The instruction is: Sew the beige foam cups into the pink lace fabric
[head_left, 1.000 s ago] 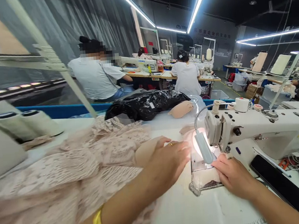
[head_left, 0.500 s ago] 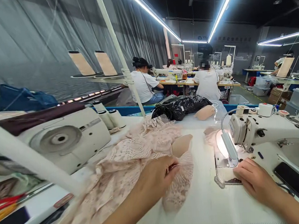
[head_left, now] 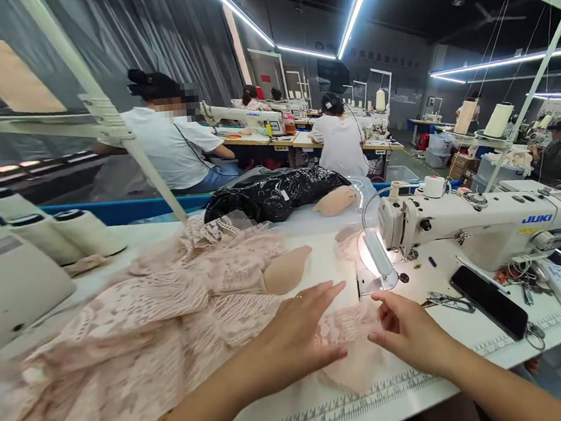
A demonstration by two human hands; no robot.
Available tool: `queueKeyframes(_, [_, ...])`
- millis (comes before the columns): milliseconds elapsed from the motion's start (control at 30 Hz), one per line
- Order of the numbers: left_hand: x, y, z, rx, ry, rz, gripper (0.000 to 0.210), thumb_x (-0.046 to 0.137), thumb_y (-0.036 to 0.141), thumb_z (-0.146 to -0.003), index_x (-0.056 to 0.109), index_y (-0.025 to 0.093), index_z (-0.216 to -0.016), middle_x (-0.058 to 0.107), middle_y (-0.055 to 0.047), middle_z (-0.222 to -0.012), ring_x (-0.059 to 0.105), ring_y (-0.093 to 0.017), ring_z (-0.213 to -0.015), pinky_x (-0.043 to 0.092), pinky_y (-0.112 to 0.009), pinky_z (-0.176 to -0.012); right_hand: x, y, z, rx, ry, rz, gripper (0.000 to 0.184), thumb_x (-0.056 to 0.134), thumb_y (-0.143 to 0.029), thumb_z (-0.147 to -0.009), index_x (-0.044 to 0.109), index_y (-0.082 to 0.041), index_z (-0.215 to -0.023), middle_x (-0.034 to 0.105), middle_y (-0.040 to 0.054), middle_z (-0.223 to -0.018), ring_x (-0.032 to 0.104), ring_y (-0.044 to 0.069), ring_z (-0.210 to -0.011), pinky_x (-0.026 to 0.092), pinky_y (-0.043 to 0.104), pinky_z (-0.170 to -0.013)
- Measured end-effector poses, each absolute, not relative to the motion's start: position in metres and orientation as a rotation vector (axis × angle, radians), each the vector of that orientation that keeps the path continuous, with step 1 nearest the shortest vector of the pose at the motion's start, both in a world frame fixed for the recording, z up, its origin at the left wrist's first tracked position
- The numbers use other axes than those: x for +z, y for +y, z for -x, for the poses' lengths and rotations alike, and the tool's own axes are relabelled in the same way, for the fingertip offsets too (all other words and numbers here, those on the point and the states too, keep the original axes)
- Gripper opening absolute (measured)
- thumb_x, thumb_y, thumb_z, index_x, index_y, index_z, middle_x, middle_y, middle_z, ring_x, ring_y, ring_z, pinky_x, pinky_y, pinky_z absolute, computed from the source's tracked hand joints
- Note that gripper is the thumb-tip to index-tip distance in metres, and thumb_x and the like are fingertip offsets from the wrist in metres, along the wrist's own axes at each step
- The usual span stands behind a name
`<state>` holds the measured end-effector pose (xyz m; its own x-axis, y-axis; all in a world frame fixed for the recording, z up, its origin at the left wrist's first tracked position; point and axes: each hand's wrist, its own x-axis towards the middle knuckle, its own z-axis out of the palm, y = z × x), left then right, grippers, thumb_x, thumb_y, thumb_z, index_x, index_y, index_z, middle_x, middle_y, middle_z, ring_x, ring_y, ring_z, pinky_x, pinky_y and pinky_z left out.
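Observation:
My left hand (head_left: 298, 330) reaches over the table with its fingers stretched out and the thumb apart, over the left edge of a small pale pink lace piece (head_left: 349, 325). At the right side of that piece is my right hand (head_left: 411, 330), its index finger and thumb apart and the other fingers curled, with nothing visible between them. Just beyond the piece stands the sewing machine (head_left: 468, 220), its lamp (head_left: 378, 254) lit beside the needle area. A heap of pink lace fabric (head_left: 137, 321) spreads to the left, with a beige bra cup (head_left: 288, 270) at its edge.
A black phone (head_left: 489, 300) and metal scissors (head_left: 448, 302) lie right of my right hand. A printed ruler (head_left: 322, 410) runs along the front edge. Behind are a black plastic bag (head_left: 279, 194) and another cup (head_left: 336, 200). Thread cones (head_left: 83, 234) stand left; co-workers sit ahead.
The view has swung right. My left hand has moved from the lace heap toward the machine and opened. A small lace piece now lies between my hands, and my right hand has opened.

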<state>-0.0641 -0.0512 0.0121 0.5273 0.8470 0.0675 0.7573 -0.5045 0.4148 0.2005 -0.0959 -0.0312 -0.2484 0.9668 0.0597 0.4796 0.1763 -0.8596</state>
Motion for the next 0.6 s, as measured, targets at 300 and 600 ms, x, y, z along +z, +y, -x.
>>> queueKeyframes(300, [0.0, -0.052, 0.058, 0.457, 1.386, -2.167, 0.038, 0.033, 0.048, -0.101, 0.062, 0.023, -0.096, 0.071, -0.004, -0.082, 0.066, -0.025, -0.074, 0.047, -0.033, -0.066, -0.032, -0.084, -0.195, 0.845, -1.764, 1.389, 0.02, 0.065, -0.014, -0.094, 0.072, -0.02, -0.112, 0.073, 0.0006, -0.086, 0.069, 0.02, -0.081, 0.052, 0.031, -0.077])
queueKeyframes(600, [-0.008, -0.06, 0.053, 0.515, 1.325, -1.881, 0.049, 0.049, 0.065, -0.092, 0.044, 0.024, -0.065, 0.046, 0.002, -0.064, 0.048, -0.021, -0.067, 0.037, -0.032, -0.067, -0.038, -0.091, -0.198, 0.498, -1.824, 1.156, 0.016, 0.057, -0.019, -0.1, 0.069, -0.023, -0.091, 0.069, 0.0059, -0.096, 0.065, 0.023, -0.093, 0.053, 0.035, -0.08])
